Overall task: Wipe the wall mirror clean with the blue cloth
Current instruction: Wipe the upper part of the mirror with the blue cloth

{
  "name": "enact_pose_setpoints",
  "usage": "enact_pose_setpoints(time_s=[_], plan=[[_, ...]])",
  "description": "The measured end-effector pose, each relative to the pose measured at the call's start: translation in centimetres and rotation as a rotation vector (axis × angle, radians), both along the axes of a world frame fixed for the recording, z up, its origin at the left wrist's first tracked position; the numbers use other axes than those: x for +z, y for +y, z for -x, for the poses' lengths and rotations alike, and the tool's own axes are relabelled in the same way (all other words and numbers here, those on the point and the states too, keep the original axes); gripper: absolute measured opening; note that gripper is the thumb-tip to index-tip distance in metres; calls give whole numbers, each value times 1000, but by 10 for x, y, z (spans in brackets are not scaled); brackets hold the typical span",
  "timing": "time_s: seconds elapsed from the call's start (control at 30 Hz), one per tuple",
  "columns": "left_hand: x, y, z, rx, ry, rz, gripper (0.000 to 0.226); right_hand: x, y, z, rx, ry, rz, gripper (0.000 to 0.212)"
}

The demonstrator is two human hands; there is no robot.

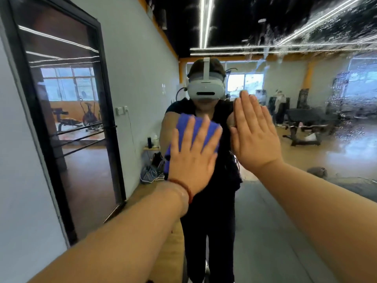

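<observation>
To your left stands a black-framed glass door (61,119) in a white wall (138,68), a wall switch (121,110) just beside it, with strip lights (204,21) overhead.

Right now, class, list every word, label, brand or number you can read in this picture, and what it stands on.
None can be read.
The reflected headset shows no legible brand.
The wall plate is too small to read.
The blue cloth under the left hand bears no print.

We show 2 bare arms, the left forearm (122,231) and the right forearm (326,211), extended forward and upward. The left hand (193,158) is flat with fingers spread. The right hand (254,133) is flat with fingers straight and together.
</observation>
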State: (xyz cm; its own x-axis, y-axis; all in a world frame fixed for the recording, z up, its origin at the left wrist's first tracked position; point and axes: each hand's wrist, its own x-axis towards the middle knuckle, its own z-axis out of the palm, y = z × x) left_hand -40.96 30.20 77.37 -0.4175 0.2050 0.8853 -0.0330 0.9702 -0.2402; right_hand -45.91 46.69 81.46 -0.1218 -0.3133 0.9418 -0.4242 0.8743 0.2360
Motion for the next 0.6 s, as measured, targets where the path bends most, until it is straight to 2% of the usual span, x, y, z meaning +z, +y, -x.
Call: enact_pose_setpoints(time_s=[0.07,0.17,0.3,0.37,0.6], plan=[[-31,-5,-4,17,-29,93,63,-1,-1,0,-10,2,6,58],[-19,-6,-4,0,-13,69,62,-2,-3,-1,-26,-3,12,58],[38,-1,4,14,21,-225,63,-1,-3,-5,-30,-40,6,58],[48,3,6,24,35,-290,64,-1,-4,-6,-32,-52,10,59],[13,-4,-1,-16,9,-14,63,-10,-14,-13,-1,-83,77,59]])
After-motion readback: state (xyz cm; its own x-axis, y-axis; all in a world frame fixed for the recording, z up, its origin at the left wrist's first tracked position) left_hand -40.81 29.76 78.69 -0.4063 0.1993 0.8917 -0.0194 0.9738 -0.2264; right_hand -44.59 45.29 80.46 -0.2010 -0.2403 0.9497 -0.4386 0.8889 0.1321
